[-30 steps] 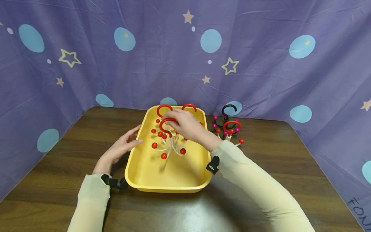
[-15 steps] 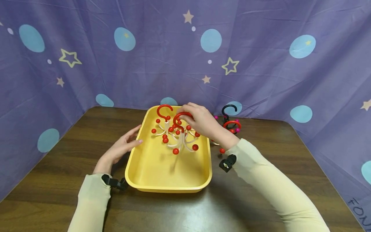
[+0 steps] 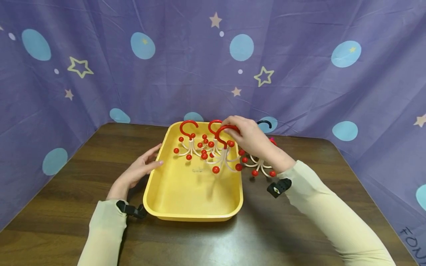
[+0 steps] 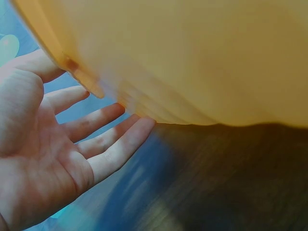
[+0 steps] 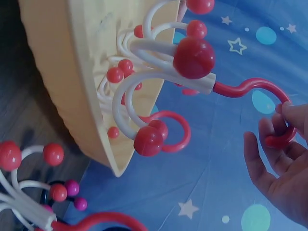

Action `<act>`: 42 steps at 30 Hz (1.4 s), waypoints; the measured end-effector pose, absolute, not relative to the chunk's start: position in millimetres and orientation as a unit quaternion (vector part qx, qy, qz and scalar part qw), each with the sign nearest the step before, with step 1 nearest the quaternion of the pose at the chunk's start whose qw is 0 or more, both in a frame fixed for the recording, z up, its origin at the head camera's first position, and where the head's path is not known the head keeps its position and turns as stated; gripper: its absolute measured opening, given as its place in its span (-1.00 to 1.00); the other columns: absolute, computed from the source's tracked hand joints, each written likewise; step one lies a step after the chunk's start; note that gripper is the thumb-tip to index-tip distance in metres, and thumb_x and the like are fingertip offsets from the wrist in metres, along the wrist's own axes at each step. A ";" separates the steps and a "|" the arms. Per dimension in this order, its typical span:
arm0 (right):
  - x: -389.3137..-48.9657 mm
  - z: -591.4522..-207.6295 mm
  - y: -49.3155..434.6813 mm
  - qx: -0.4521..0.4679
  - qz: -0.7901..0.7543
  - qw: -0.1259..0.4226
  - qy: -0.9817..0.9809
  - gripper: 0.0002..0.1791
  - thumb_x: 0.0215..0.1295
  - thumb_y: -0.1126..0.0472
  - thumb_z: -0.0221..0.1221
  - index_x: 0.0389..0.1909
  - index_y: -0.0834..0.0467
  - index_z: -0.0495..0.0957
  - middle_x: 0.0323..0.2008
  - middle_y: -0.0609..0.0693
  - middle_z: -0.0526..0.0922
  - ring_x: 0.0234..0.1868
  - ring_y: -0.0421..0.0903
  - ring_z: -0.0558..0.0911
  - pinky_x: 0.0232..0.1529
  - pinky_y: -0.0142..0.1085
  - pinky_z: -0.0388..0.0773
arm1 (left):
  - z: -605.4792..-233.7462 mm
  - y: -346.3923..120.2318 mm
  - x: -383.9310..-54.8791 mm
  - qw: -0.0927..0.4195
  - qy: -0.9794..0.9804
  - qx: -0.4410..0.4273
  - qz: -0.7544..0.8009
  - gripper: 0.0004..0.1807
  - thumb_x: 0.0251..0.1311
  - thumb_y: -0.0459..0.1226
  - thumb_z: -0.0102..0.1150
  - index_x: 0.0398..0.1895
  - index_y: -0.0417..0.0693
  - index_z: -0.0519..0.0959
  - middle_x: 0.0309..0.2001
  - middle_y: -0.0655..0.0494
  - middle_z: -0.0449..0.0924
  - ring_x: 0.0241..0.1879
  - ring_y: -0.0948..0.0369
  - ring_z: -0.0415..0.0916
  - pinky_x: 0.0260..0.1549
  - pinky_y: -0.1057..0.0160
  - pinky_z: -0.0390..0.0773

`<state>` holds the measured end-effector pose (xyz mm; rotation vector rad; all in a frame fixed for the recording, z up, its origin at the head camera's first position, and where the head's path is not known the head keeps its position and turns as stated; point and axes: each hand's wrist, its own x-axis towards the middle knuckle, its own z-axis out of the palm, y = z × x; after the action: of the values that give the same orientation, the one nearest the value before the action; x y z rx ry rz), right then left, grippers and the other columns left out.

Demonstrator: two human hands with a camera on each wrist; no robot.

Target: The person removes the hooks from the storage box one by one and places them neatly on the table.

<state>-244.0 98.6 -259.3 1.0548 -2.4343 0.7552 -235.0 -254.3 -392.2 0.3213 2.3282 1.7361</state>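
My right hand (image 3: pixel 247 136) pinches the red hook of a small multi-arm hook hanger (image 5: pixel 193 57), which has curved white arms tipped with red balls. It hangs upright over the right side of the yellow tray (image 3: pixel 186 199). Two similar hangers stand in the tray's far half, one at the left (image 3: pixel 191 147) and one at the right (image 3: pixel 213 124), partly hidden behind the held one. At the tray's left rim, my left hand (image 3: pixel 139 168) has its thumb over the edge; in the left wrist view the fingertips (image 4: pixel 144 125) lie against the outer wall.
Right of the tray, another white hanger with red balls (image 3: pixel 261 165) stands on the wooden table (image 3: pixel 299 207), partly behind my right hand. Behind it shows the black hook (image 3: pixel 265 122) of a hanger with magenta balls. A purple curtain (image 3: pixel 299 85) rises behind the table.
My right hand has carried the held hanger rightwards across the tray, uncovering the two hangers inside. The left hand and the tray have stayed in place.
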 end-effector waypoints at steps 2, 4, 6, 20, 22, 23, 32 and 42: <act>-243.4 -258.8 103.5 0.375 0.269 0.200 -0.864 -0.88 0.25 0.26 0.11 -0.22 0.11 0.55 -0.29 -0.05 0.60 -0.38 -0.16 0.48 -0.32 -0.29 0.42 | -391.8 -254.5 -234.6 0.109 0.792 0.109 0.590 -0.21 0.24 -0.17 0.05 0.44 0.14 -0.13 0.26 -0.26 0.15 0.04 -0.01 0.38 -0.19 0.21 0.54; -242.9 -258.5 108.1 0.373 0.269 0.207 -0.864 -0.89 0.25 0.25 0.11 -0.23 0.12 0.55 -0.29 -0.04 0.60 -0.38 -0.16 0.48 -0.32 -0.29 0.42 | -391.5 -254.6 -234.7 0.108 0.792 0.110 0.591 -0.22 0.24 -0.17 0.05 0.44 0.13 -0.13 0.26 -0.26 0.15 0.03 -0.01 0.39 -0.19 0.22 0.54; -242.0 -258.4 112.8 0.369 0.268 0.209 -0.865 -0.88 0.26 0.24 0.10 -0.22 0.12 0.55 -0.29 -0.04 0.60 -0.35 -0.16 0.49 -0.29 -0.29 0.43 | -391.3 -254.6 -234.6 0.108 0.792 0.111 0.591 -0.22 0.25 -0.17 0.05 0.44 0.13 -0.13 0.26 -0.26 0.14 0.05 -0.03 0.38 -0.19 0.22 0.54; -228.3 -260.6 147.2 0.336 0.263 0.208 -0.881 -0.87 0.28 0.18 0.08 -0.21 0.05 0.56 -0.29 -0.09 0.60 -0.27 -0.16 0.51 -0.23 -0.23 0.42 | -393.5 -253.2 -234.4 0.106 0.788 0.112 0.596 -0.22 0.25 -0.18 0.05 0.44 0.11 -0.13 0.27 -0.27 0.14 0.09 -0.11 0.32 -0.19 0.23 0.54; -227.1 -263.7 152.7 0.331 0.261 0.205 -0.883 -0.87 0.28 0.18 0.08 -0.21 0.05 0.56 -0.29 -0.09 0.60 -0.25 -0.16 0.51 -0.21 -0.22 0.43 | -393.4 -253.2 -234.2 0.106 0.788 0.113 0.596 -0.22 0.25 -0.19 0.04 0.44 0.11 -0.13 0.27 -0.27 0.13 0.09 -0.10 0.32 -0.19 0.23 0.54; -226.3 -265.3 155.5 0.328 0.261 0.205 -0.885 -0.87 0.28 0.18 0.08 -0.21 0.04 0.56 -0.29 -0.10 0.60 -0.25 -0.17 0.51 -0.21 -0.22 0.43 | -393.3 -253.2 -234.2 0.106 0.788 0.113 0.596 -0.22 0.25 -0.19 0.05 0.44 0.11 -0.13 0.27 -0.26 0.14 0.09 -0.10 0.33 -0.19 0.23 0.54; -218.4 -275.1 178.3 0.295 0.260 0.222 -0.892 -0.89 0.26 0.20 0.11 -0.22 0.06 0.55 -0.28 -0.10 0.58 -0.34 -0.19 0.49 -0.30 -0.26 0.40 | -391.3 -253.1 -234.9 0.106 0.789 0.112 0.594 -0.22 0.24 -0.18 0.05 0.44 0.14 -0.12 0.26 -0.25 0.14 0.05 0.01 0.38 -0.19 0.23 0.54; -216.1 -293.8 194.2 0.280 0.258 0.211 -0.900 -0.88 0.27 0.23 0.10 -0.22 0.09 0.56 -0.29 -0.07 0.58 -0.36 -0.18 0.49 -0.32 -0.24 0.39 | -393.5 -254.0 -236.1 0.105 0.788 0.110 0.596 -0.22 0.25 -0.19 0.05 0.44 0.11 -0.12 0.25 -0.27 0.14 -0.03 0.13 0.43 -0.20 0.24 0.54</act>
<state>-216.1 194.2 -293.8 0.7778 -2.5028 0.7178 -236.1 -254.0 -393.5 0.3255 2.3245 1.7569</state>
